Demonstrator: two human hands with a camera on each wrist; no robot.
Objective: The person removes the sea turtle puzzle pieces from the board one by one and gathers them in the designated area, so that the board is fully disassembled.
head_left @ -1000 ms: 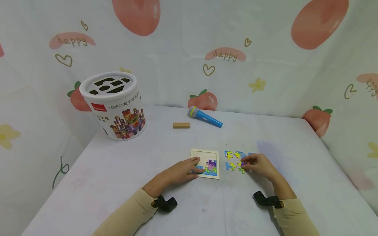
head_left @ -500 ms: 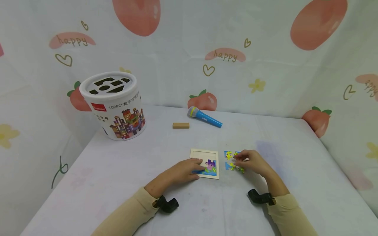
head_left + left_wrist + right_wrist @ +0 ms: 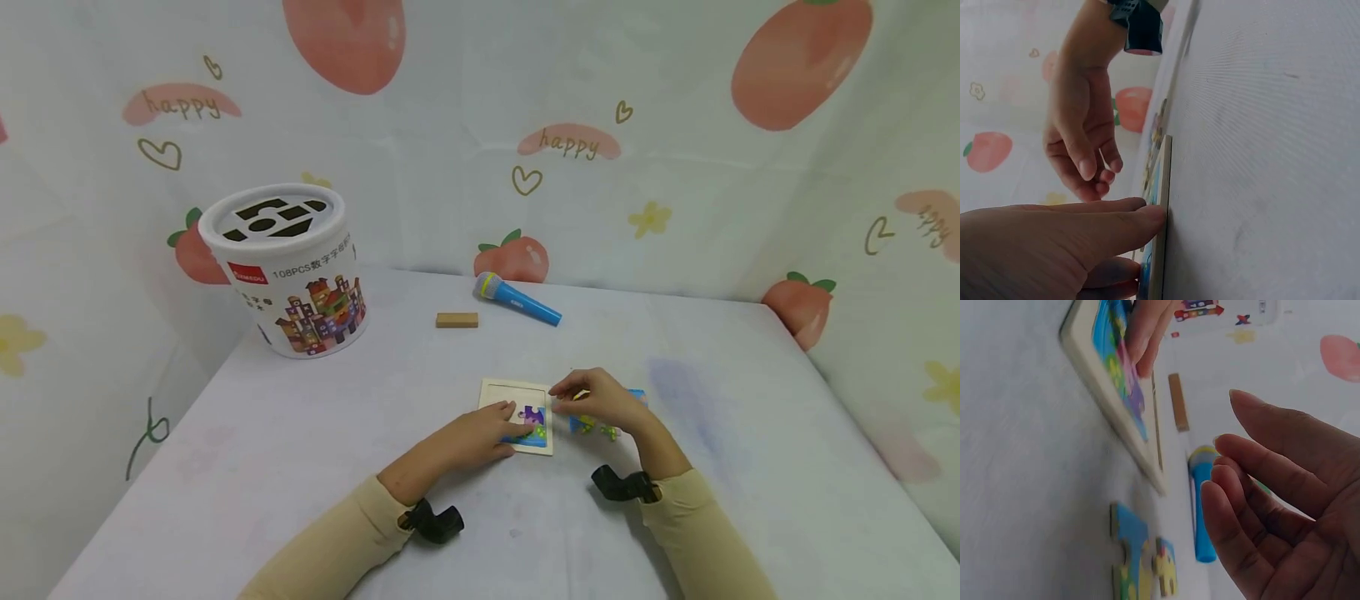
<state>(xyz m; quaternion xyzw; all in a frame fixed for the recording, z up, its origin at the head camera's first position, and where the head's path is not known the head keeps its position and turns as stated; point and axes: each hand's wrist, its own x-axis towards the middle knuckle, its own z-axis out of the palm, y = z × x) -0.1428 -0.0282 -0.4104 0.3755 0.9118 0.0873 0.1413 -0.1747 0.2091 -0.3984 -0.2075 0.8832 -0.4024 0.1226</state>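
A small wooden puzzle tray (image 3: pixel 512 393) lies on the table, with blue, green and purple pieces fitted in its near part. My left hand (image 3: pixel 476 437) rests on its left side, fingers stretched over the pieces; in the left wrist view the thumb (image 3: pixel 1152 215) touches the frame. My right hand (image 3: pixel 603 400) hovers just right of the tray. In the right wrist view its fingers (image 3: pixel 1229 519) are loosely bent, thumb apart, with nothing seen between them. Loose blue and yellow puzzle pieces (image 3: pixel 1129 528) lie on the table below it, partly hidden by that hand in the head view.
Behind the tray lie a small wooden block (image 3: pixel 457 320) and a blue toy microphone (image 3: pixel 528 306). A large white bucket (image 3: pixel 288 275) with a holed lid stands at the back left. A patterned cloth (image 3: pixel 435 167) hangs behind the table.
My right hand has moved left from the loose pieces to the tray's right edge. The left hand stays on the tray, shifting slightly right.
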